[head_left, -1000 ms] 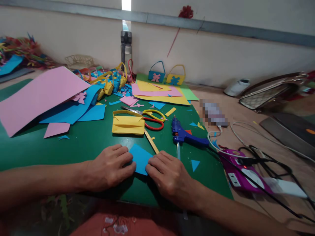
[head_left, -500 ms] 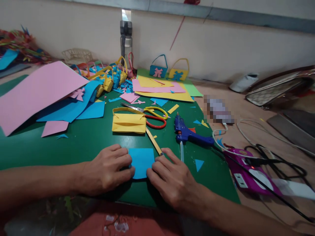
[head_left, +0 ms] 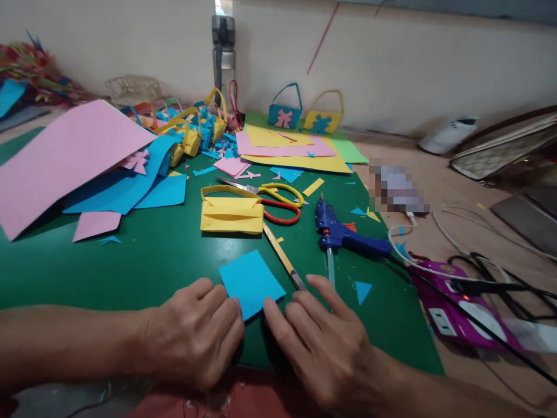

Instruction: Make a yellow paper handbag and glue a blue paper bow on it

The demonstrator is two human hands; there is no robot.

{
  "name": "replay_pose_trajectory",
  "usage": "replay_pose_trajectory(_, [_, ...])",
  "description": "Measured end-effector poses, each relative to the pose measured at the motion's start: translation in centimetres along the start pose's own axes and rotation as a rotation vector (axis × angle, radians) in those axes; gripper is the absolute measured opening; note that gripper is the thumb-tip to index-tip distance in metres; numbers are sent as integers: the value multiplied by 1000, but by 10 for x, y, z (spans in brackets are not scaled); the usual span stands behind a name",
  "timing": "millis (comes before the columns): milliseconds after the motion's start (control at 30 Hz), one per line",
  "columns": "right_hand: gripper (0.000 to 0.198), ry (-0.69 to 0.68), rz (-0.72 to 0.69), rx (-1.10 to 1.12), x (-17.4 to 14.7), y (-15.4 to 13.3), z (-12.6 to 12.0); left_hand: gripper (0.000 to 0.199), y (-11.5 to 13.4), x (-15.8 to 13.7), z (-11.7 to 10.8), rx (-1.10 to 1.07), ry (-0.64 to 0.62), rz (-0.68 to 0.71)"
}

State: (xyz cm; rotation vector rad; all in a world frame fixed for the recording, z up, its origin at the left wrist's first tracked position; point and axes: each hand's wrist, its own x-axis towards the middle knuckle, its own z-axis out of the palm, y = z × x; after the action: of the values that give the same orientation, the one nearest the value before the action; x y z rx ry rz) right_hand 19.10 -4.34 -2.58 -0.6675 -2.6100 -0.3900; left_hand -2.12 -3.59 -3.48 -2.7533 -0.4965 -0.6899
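A blue square of paper (head_left: 252,281) lies turned cornerwise on the green board (head_left: 165,273), between my hands. My left hand (head_left: 195,334) is closed with its fingers curled, gripping the paper at its lower left edge. At the lower right edge, the thumb side of my right hand (head_left: 319,342) holds the same sheet; its outer finger sticks out. Just beyond the paper sits a folded yellow paper bag (head_left: 232,216) with a handle. A craft knife (head_left: 282,255) lies between that bag and my right hand. Scissors (head_left: 281,212) with red and yellow handles rest behind it.
A blue glue gun (head_left: 343,235) lies to the right, its cord running to a purple power strip (head_left: 455,313). Pink sheets (head_left: 73,159) and blue sheets (head_left: 126,180) overlap at left. Small finished paper bags (head_left: 285,116) stand by the wall, near a bottle (head_left: 224,64).
The blue paper has been turned from square-on to cornerwise. Both hands have shifted slightly towards me, and the camera view has tilted down a little.
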Motion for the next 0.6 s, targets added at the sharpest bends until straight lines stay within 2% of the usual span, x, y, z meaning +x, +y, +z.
replay_pose_trajectory(167, [35, 1, -21, 64, 3, -3, 3, 18, 4, 2, 0, 8, 28, 26])
replay_pose_trajectory(333, [35, -10, -10, 55, 0, 5, -1, 27, -11, -8, -3, -27, -55, -92])
replay_pose_trajectory(500, [36, -98, 142, 67, 1, 13, 3, 26, -23, -13, -10, -134, -139, -64])
replay_pose_trajectory(600, [27, -95, 209, 99, 1, 12, 6, 24, -22, -11, -12, -152, -196, -83])
